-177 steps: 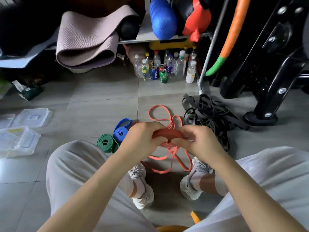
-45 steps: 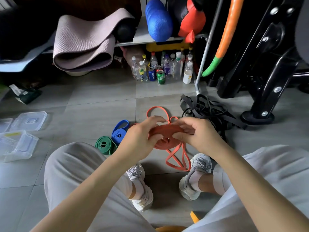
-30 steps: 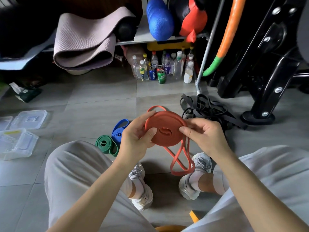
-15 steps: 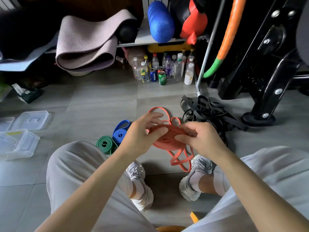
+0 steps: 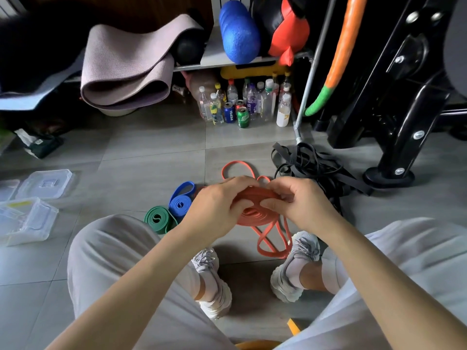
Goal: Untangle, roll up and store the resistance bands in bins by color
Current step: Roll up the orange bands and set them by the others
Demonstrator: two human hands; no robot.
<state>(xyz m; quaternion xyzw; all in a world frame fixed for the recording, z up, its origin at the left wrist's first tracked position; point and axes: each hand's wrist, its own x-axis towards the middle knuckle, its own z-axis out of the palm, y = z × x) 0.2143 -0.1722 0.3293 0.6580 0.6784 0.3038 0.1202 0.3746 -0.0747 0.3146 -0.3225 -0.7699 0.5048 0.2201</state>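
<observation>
Seen from above, a seated person's two hands meet over a grey tiled floor [image 5: 141, 160]. The left hand [image 5: 217, 205] and right hand [image 5: 300, 203] both curl fingers and thumbs around a flat, rubbery orange-red resistance band [image 5: 255, 214]. Most of the band is wound into a tight, disc-shaped coil gripped between them. Its unwound tail hangs down in a narrow loop to the tiles beside the right sneaker [image 5: 294, 269], and another orange-red loop lies on the floor beyond the knuckles. Just left of the left hand sit a blue band [image 5: 180, 202] and a green band [image 5: 158, 218], each rolled into a neat spiral, the two touching. To the right lies a heap of tangled black bands [image 5: 316, 170], thin flat straps. At the far left edge stands a clear plastic bin [image 5: 27, 221] with rounded corners, and behind it a clear lid [image 5: 46, 184] lies flat. Further back, a folded, ribbed mauve exercise mat [image 5: 129, 64] droops off a low shelf near a bumpy blue foam roller [image 5: 238, 34]; plastic bottles and drink cans [image 5: 242, 104] cluster beneath
</observation>
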